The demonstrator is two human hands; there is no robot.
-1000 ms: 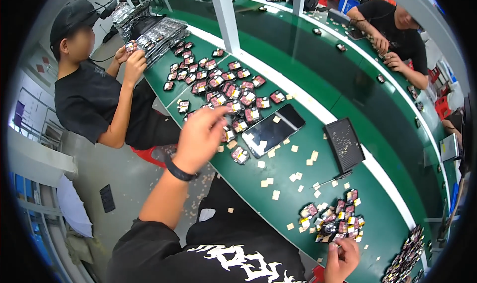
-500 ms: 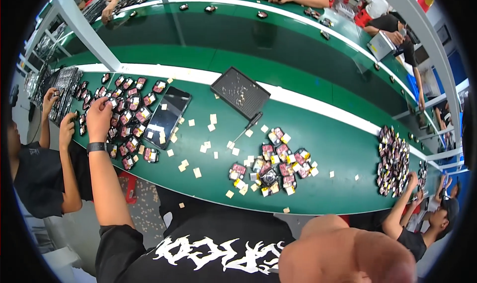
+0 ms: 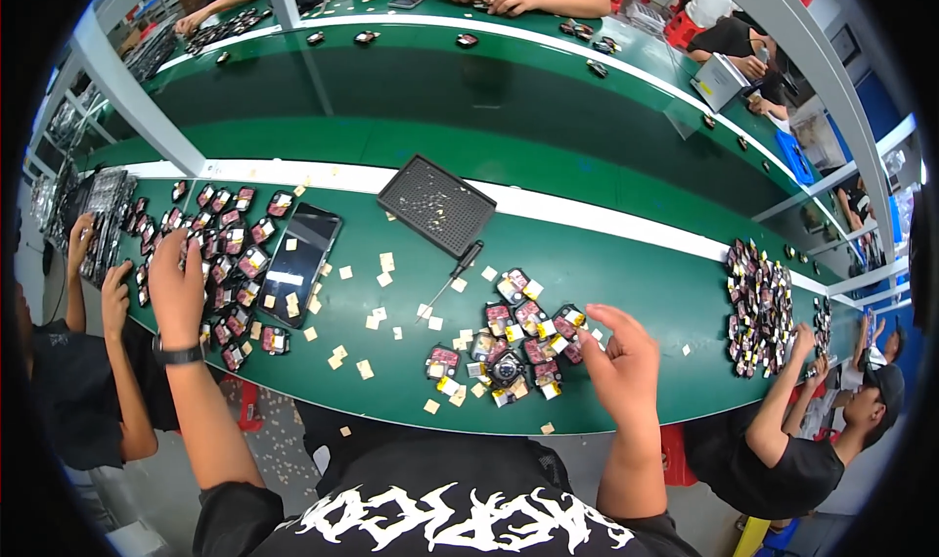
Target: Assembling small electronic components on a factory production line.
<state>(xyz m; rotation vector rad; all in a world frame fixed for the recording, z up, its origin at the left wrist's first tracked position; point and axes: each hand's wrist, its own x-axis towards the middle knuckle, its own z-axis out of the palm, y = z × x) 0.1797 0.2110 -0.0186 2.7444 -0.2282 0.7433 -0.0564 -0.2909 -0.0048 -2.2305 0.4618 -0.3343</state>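
Observation:
My left hand (image 3: 179, 298), with a dark band at its wrist, reaches over the near side of a spread of small black watch-like cases (image 3: 235, 239). Its fingers are drawn together; whatever they hold, if anything, is hidden. On the right, my right hand (image 3: 626, 361) is open, thumb and fingers apart, beside a smaller cluster of similar cases (image 3: 496, 317) with reddish insides and yellow-and-white tabs. Its fingertips are close to the cluster's right edge. In that cluster one case (image 3: 507, 368) shows a dark round face. No object is visible in my right hand.
A dark phone-like slab (image 3: 299, 266), a black ribbed tray (image 3: 437, 205) and a screwdriver (image 3: 452, 280) lie on the green table (image 3: 587, 264). Small cream squares (image 3: 366, 369) are scattered around. Co-workers sit on both sides; another case pile (image 3: 756, 312) is far right.
The view has shifted. My right hand has gone from a blur close to the camera to the right-hand cluster. My left hand has drawn back slightly toward me over the left spread.

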